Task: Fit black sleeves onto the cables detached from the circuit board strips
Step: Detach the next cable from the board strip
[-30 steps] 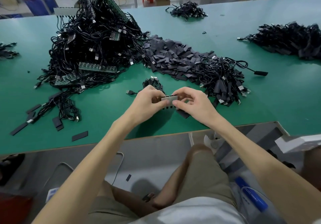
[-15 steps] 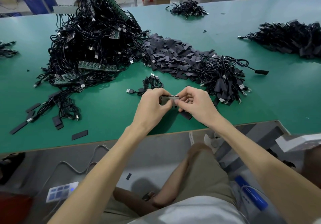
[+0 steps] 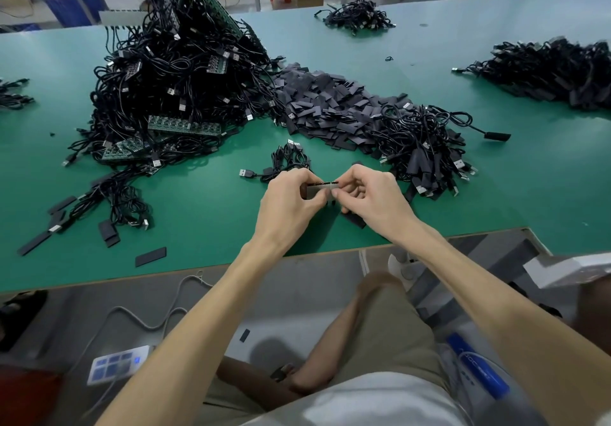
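Note:
My left hand [image 3: 291,199] and my right hand [image 3: 370,197] meet just above the green table [image 3: 205,214], both pinching a short circuit board strip [image 3: 322,186] between their fingertips. A black sleeve [image 3: 353,219] shows under my right hand; I cannot tell whether the hand holds it. A small bundle of USB cables [image 3: 284,161] lies just behind my hands. Further back a big pile of cables and green board strips [image 3: 172,88] rises at the left. A heap of loose black sleeves [image 3: 327,108] spreads in the middle, beside a pile of sleeved cables [image 3: 426,151].
Loose sleeves [image 3: 150,256] and a small cable tangle [image 3: 112,204] lie at the front left. More cable piles sit at the far right [image 3: 555,72] and at the back [image 3: 358,17]. The table edge [image 3: 330,252] runs just below my wrists; a keypad device [image 3: 117,364] lies on the floor.
Both hands moved slightly away from me and closed together on the strip; less of the strip shows between the fingers than before.

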Motion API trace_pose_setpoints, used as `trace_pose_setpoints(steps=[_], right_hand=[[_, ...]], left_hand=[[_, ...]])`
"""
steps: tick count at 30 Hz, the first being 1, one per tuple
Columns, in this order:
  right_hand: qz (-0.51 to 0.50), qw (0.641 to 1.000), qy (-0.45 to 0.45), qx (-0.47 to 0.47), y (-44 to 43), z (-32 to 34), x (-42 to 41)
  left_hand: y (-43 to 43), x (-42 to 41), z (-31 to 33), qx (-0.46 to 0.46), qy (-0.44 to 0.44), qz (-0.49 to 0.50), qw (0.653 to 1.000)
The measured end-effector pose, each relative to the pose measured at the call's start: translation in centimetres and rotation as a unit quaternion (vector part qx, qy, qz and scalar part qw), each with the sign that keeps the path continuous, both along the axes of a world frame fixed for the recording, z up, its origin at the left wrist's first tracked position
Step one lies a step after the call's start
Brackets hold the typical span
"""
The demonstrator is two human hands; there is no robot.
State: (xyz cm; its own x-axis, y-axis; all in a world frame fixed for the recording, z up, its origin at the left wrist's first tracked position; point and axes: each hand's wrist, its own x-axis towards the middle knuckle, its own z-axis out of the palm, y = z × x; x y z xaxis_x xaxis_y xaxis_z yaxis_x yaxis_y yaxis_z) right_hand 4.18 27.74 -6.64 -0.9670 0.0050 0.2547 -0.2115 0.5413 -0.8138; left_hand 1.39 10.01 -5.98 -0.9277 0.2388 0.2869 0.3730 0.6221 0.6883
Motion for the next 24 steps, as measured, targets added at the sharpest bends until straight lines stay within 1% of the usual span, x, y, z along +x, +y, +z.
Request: trace_pose_setpoints(steps=[7,10,12,14,16,21,24], right_hand=[[-0.006,1.000,0.021,0.010,-0.4,0.0,0.1],[-0.031,0.998,0.009,-0.051,-0.1,0.2,-0.2],[-0.028,0.996,0.007,-0.079,0.0,0.2,-0.3],[-0.021,0.995,0.007,-0.097,0.0,0.2,-0.3],[-0.034,0.993,0.007,-0.115,0.2,0.2,-0.3],[-0.072,0.986,0.008,-0.151,0.5,0.3,-0.5],[-0.083,0.984,0.014,-0.159,0.5,0.3,-0.3]], left_hand=[[1.1,0.3,-0.3,0.023,0.015,0.032,0.999],[1.0,-0.2,-0.3,-0.007,0.041,0.029,0.999],[0.1,-0.5,-0.3,-0.039,0.069,0.041,0.996],[-1.2,-0.8,-0.3,-0.049,0.080,0.058,0.994],[-2.5,-1.1,-0.4,-0.032,0.073,0.070,0.994],[-4.9,-1.0,-0.4,0.069,0.048,0.066,0.994],[-5.7,-1.1,-0.5,0.040,0.054,0.070,0.995]])
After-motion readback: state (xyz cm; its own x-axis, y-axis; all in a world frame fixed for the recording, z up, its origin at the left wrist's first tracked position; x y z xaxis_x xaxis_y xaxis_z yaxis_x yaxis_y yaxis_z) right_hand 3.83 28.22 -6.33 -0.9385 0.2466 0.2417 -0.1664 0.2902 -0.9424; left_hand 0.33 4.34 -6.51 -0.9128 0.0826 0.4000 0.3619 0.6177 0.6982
